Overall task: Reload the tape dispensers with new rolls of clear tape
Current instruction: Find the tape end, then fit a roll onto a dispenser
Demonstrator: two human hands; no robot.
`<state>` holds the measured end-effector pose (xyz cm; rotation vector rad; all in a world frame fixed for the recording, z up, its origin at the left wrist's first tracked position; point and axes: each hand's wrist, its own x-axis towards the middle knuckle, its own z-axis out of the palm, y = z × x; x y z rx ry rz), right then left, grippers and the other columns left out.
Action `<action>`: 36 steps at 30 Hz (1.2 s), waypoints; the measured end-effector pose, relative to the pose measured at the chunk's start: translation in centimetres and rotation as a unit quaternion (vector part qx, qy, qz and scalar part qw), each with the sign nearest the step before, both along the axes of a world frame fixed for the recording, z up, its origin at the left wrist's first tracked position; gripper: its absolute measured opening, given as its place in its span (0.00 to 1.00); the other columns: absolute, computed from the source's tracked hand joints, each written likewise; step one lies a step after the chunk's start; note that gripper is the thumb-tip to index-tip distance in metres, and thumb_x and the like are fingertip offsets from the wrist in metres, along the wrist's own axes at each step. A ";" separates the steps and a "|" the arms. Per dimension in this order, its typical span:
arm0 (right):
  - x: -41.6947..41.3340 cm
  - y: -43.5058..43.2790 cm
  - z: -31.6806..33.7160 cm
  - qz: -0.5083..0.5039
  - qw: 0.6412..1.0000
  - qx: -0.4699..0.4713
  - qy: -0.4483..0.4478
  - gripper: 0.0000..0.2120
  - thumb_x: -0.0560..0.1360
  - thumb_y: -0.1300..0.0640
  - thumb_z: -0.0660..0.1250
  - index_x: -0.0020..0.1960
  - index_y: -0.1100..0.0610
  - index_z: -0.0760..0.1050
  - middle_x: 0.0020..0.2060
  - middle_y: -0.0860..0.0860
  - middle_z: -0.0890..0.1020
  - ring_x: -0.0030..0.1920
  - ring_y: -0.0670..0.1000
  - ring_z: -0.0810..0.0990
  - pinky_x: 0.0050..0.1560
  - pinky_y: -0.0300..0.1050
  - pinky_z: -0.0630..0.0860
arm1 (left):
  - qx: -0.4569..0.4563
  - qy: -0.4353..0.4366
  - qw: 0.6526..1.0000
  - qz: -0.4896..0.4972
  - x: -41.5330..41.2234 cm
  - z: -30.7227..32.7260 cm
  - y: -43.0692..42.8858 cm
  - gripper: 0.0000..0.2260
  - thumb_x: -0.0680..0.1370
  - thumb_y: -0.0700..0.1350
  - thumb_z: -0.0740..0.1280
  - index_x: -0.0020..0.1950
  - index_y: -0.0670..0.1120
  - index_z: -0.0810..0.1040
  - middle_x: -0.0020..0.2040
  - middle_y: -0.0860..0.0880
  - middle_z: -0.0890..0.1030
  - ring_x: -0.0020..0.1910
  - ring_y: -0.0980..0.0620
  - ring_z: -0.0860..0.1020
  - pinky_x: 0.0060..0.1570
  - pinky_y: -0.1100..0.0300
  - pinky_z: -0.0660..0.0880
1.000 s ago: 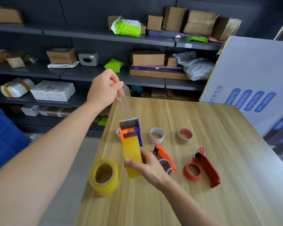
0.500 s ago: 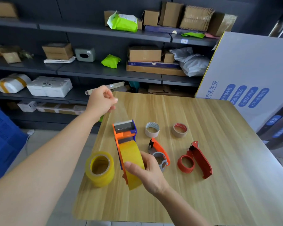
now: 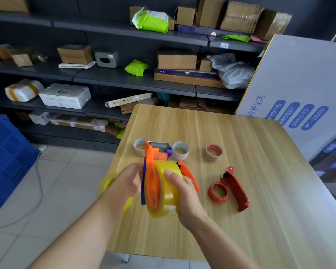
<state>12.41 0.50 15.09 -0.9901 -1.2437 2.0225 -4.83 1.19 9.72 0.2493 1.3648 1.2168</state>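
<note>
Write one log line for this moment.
right hand: grips roll in dispenser | left hand: at dispenser side, grip unclear | red dispenser: empty, on table

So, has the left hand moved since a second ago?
Yes. The left hand dropped from above the table's far left corner toward the person, to beside the dispenser.

You are holding a dispenser (image 3: 153, 179) above the worktop (image 3: 241, 136) near its left edge, with your left hand (image 3: 124, 183) on its left and your right hand (image 3: 184, 193) around the roll (image 3: 168, 191) on its right. A spare roll (image 3: 107, 182) is lying under your left hand. Three small rolls (image 3: 180, 150) are sitting in a row behind. A second dispenser (image 3: 188, 174) is lying behind your right hand, and a third dispenser (image 3: 236, 188) is lying further right.
</note>
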 end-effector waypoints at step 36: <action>-3.4 -1.5 -9.8 -0.061 0.942 -0.200 -0.263 0.20 0.67 0.39 0.66 0.48 0.54 0.78 0.47 0.56 0.82 0.49 0.57 0.80 0.53 0.51 0.75 | -0.183 0.008 0.977 -0.108 4.6 -10.6 -8.0 0.10 0.79 0.47 0.60 0.45 0.45 0.79 0.34 0.47 0.79 0.37 0.48 0.74 0.31 0.61 0.72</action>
